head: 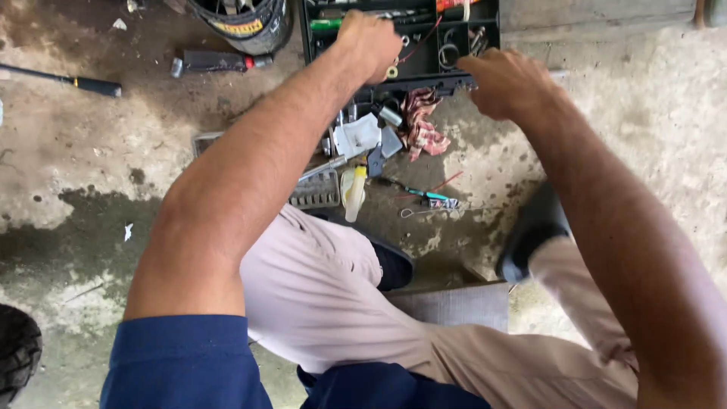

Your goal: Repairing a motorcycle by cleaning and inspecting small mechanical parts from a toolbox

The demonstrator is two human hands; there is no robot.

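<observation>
Toolbox (454,57), black and open, sits at the top middle of the head view on a stained concrete floor (91,151), and both hands are up at it. The left hand (369,44) is curled into a loose fist over the box's inside; what it grips, if anything, is hidden by the knuckles. The right hand (506,82) is closed at the box's front edge, fingers folded under, and whether they pinch something cannot be told.

Just below the box lies a red patterned rag (420,125), beside small metal parts and a pale plastic piece (357,136). Nearer the knees are a yellowish bottle (353,193), a tray of sockets (316,189) and thin wires (428,198).

The floor is rough, grey and blotched with dark damp patches. To the left it is more open, with a black-handled tool (76,81) and a dark flashlight-like tool (216,60) well apart from the box. A black bucket (242,23) stands at the top edge, a tyre (17,348) at the lower left corner. On the right the concrete lies bare toward a raised ledge (598,15).
</observation>
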